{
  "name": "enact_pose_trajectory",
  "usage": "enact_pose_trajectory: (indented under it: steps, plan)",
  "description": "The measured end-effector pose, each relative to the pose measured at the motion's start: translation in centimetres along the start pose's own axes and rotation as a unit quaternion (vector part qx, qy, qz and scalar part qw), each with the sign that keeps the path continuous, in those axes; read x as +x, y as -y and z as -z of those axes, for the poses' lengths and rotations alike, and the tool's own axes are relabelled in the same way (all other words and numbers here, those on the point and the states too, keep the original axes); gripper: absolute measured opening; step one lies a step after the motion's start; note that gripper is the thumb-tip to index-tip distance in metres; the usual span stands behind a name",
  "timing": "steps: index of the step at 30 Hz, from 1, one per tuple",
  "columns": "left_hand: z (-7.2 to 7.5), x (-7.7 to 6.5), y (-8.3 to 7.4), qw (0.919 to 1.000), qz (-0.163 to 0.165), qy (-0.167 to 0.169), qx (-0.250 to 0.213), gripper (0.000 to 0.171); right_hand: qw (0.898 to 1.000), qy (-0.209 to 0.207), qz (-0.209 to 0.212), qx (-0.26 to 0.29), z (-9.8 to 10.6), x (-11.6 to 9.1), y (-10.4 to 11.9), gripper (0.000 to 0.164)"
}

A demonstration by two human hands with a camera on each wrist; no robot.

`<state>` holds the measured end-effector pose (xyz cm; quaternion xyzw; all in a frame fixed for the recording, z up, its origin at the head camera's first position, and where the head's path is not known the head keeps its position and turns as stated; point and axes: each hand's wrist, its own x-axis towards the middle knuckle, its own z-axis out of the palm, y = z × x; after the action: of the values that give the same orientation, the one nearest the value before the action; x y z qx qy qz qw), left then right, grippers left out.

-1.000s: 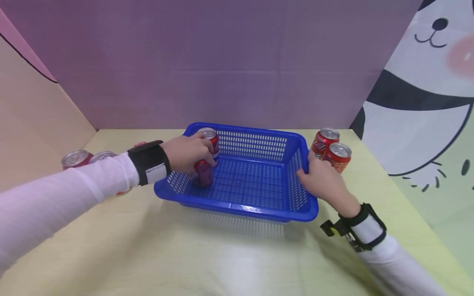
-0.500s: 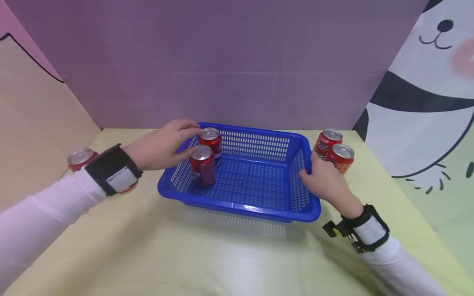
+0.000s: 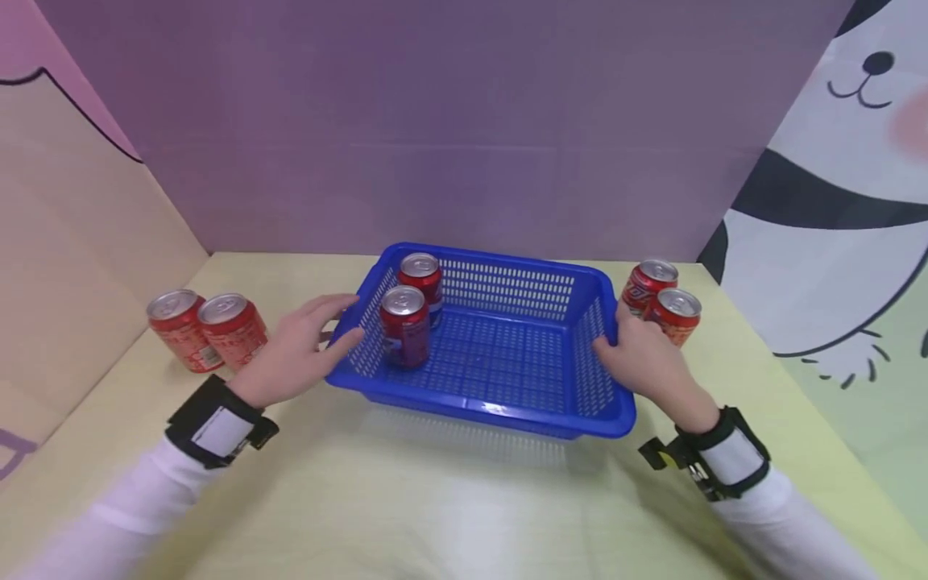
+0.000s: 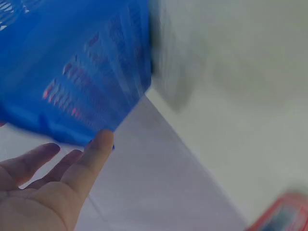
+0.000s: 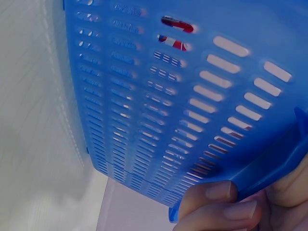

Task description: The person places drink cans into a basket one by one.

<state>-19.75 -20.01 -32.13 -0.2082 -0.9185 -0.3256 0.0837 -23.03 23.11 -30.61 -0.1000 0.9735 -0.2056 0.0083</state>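
Note:
A blue plastic basket [image 3: 500, 415] stands on the table with two red soda cans upright at its left end, a front can [image 3: 406, 334] and a back can [image 3: 422, 278]. My right hand [image 3: 648, 362] grips the basket's right rim; in the right wrist view its curled fingers [image 5: 216, 207] lie over the rim. At the left rim is my left hand [image 3: 297, 350], thumb and fingers spread and holding nothing. From the left wrist view, one fingertip [image 4: 102, 139] lies at the rim's edge, but I cannot tell if it touches.
Two red cans, an outer can [image 3: 184, 330] and an inner can [image 3: 232, 326], stand left of the basket. Beyond my right hand are two more, a rear can [image 3: 650, 286] and a nearer can [image 3: 676, 314]. A purple wall [image 3: 464, 145] rises behind the table [image 3: 435, 507].
My left hand let go of the front can inside the basket, then drew back left to the rim. The right hand keeps its grip on the right rim.

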Motion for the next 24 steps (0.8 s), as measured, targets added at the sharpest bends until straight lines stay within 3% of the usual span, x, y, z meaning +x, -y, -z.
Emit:
enact_pose_trajectory:
  steps: [2,5,10,16,24]
  plan:
    - [-0.9,-0.1,0.3,0.9998,0.012,-0.006,-0.018,0.058,1.0,0.002,-0.001,0.0,-0.1,-0.1,-0.1,0.069]
    - [-1.6,-0.1,0.5,0.9952,0.048,-0.003,-0.085,0.064,1.0,0.006,-0.003,0.001,-0.2,-0.1,-0.2,0.069]
    - [-1.6,-0.1,0.9,0.9743,0.095,0.018,-0.203,0.072,1.0,0.0,0.004,-0.004,0.0,0.1,-0.1,0.067]
    - [-1.7,-0.1,1.2,0.9671,0.11,0.026,-0.228,0.071,1.0,0.003,0.006,-0.001,0.2,0.2,0.0,0.066]
    - [-1.7,-0.2,1.0,0.9667,0.107,0.02,-0.232,0.07,1.0,0.0,0.006,0.006,0.1,0.0,0.0,0.065]
